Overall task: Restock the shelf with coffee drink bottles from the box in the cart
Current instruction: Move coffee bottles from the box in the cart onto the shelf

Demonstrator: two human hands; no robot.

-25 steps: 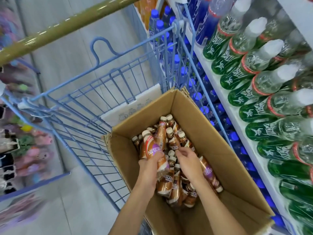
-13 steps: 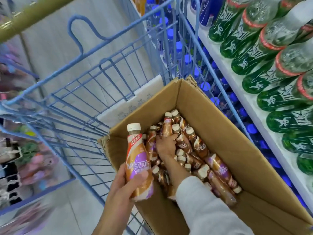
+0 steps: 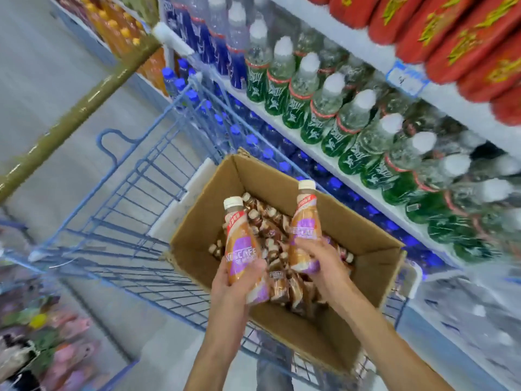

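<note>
left hand [image 3: 242,280]: fingers wrapped round one coffee bottle [image 3: 243,246], upright, cap above fingertips | right hand [image 3: 318,263]: likewise closed on second bottle [image 3: 306,230] | both above box [image 3: 375,266], likely ready for shelving | more bottles below fingers

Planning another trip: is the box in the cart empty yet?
Not empty. The box holds many coffee bottles lying jumbled on its floor.

Head camera looks steeply down, close over the box [image 3: 282,182] (shelf [image 3: 366,193] at right).
</note>
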